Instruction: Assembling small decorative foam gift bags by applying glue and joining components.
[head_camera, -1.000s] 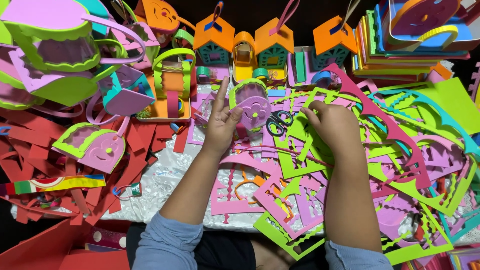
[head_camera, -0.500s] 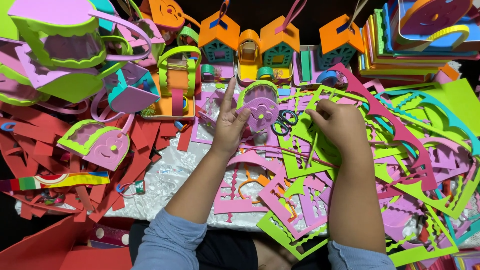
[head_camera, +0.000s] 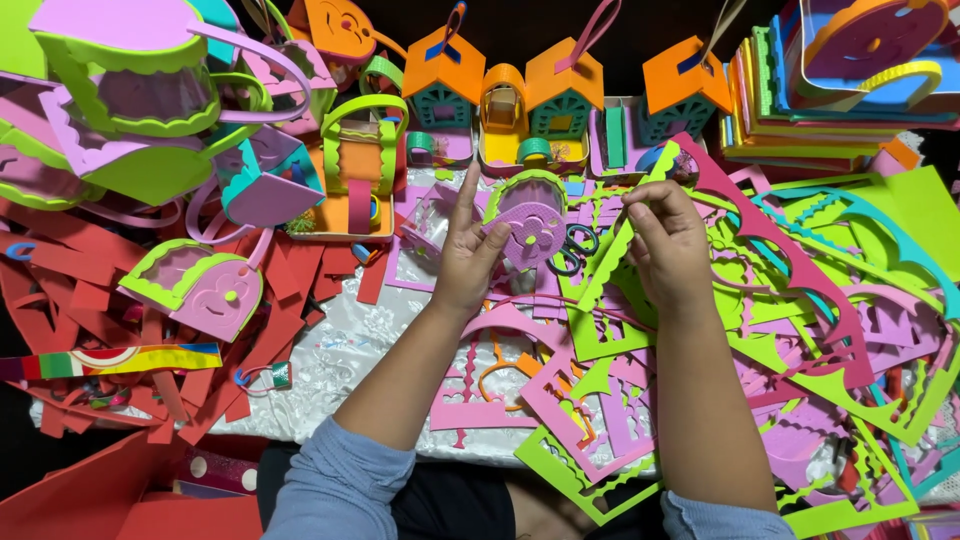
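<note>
Fingers (head_camera: 468, 205) of the left hand (head_camera: 463, 258) mostly spread, index pointing straight toward the far edge of the table (head_camera: 330, 360), thumb pressed against the near left side of a small pink foam basket (head_camera: 530, 222) with a scalloped green rim. Basket tipped on its side, round pink face turned up toward the camera, green rim toward the far edge, long axis running roughly near to far. Sits just right of the left thumb, between the two hands, near the middle of the table's far half. Fingertips (head_camera: 640, 200) of the right hand (head_camera: 668, 245) curled together, pinching a strip of scalloped green foam (head_camera: 612, 255) just right of the basket. Blue-handled scissors (head_camera: 572, 248) lying flat between basket and right hand, partly hidden. Orange-roofed foam houses (head_camera: 500, 90) lined along the far edge.
</note>
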